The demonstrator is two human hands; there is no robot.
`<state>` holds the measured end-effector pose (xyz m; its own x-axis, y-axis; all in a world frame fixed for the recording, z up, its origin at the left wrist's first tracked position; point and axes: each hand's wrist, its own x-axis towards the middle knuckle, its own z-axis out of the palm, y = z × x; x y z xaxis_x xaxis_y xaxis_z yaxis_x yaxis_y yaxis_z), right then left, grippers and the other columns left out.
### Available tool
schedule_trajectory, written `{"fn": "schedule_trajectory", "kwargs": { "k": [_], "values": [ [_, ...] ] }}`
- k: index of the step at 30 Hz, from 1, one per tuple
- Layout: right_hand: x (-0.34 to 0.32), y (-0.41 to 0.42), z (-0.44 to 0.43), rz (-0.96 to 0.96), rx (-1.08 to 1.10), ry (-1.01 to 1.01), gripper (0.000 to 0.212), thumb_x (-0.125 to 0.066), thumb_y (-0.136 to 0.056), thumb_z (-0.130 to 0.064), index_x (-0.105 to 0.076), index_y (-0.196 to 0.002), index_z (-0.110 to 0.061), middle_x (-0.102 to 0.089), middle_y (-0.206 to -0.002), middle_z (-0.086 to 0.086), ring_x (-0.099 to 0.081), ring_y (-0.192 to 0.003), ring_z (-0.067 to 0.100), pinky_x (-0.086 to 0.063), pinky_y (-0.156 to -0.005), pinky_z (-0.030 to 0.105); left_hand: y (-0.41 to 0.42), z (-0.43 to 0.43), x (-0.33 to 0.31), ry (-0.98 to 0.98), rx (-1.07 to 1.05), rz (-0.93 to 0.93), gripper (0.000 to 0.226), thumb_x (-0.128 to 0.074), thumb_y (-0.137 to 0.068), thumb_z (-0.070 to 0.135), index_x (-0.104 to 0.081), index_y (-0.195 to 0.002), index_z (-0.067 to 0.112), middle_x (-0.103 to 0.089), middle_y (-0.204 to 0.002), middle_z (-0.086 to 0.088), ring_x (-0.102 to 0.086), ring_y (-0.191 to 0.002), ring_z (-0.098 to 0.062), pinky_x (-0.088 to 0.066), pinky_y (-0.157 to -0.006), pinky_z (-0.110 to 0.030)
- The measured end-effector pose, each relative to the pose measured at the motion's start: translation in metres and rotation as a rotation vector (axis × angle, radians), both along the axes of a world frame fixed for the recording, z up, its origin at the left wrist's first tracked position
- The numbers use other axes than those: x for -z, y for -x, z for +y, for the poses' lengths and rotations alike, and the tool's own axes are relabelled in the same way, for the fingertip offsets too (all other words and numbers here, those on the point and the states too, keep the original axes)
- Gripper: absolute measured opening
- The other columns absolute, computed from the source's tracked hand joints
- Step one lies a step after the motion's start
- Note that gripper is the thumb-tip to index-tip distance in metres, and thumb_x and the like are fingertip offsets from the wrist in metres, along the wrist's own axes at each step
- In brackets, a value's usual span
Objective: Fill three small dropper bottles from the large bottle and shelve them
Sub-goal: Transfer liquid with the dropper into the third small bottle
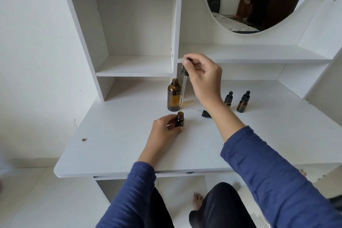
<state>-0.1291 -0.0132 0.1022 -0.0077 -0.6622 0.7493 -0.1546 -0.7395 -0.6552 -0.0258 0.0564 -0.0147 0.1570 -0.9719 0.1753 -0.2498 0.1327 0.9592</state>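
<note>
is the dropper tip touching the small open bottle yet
Apart. The head view shows the dropper in the right hand ending above the mouth of the small open bottle, held by the left hand, with a clear gap between.

We list obstacles: large bottle (174, 96) mid-desk, two capped dropper bottles (243, 102) right (close together); free room over near-left desk (111, 144).

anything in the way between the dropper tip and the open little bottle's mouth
Nothing visible does. The dropper pinched by the right hand hangs near the open small bottle gripped by the left hand; the large bottle stands beside the path, not across it.
</note>
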Motion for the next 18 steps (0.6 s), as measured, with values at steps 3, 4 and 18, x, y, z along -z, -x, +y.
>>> {"fn": "schedule_trajectory", "kwargs": {
  "k": [3,4,18],
  "values": [
    [0.007,0.003,0.003,0.014,-0.001,-0.007,0.009,-0.060,-0.085,-0.006,-0.068,-0.090,-0.006,-0.065,-0.075,-0.001,-0.063,-0.071,0.009,-0.053,-0.068,0.020,0.000,0.000,0.001,0.000,-0.005,0.011,0.028,-0.068,-0.077,-0.003,-0.065,-0.096,0.018,-0.068,-0.094,0.000,-0.065,-0.086,-0.007,-0.049,-0.080,-0.008],
    [0.009,0.003,0.004,0.013,-0.006,-0.014,0.009,-0.060,-0.085,-0.006,-0.068,-0.091,-0.006,-0.065,-0.076,-0.002,-0.063,-0.071,0.009,-0.053,-0.068,0.021,0.000,0.000,0.001,-0.001,-0.005,0.013,0.028,-0.068,-0.077,-0.003,-0.065,-0.096,0.017,-0.068,-0.093,0.000,-0.064,-0.084,-0.005,-0.049,-0.079,-0.007],
    [0.024,0.003,0.005,0.123,-0.043,-0.074,0.007,-0.062,-0.080,0.001,-0.067,-0.077,-0.003,-0.062,-0.068,-0.005,-0.056,-0.064,-0.004,-0.045,-0.064,0.008,0.001,-0.001,0.001,0.003,-0.005,0.027,0.029,-0.067,-0.077,-0.005,-0.064,-0.096,0.017,-0.066,-0.091,0.006,-0.062,-0.074,0.013,-0.046,-0.073,-0.003]
  ]
}}
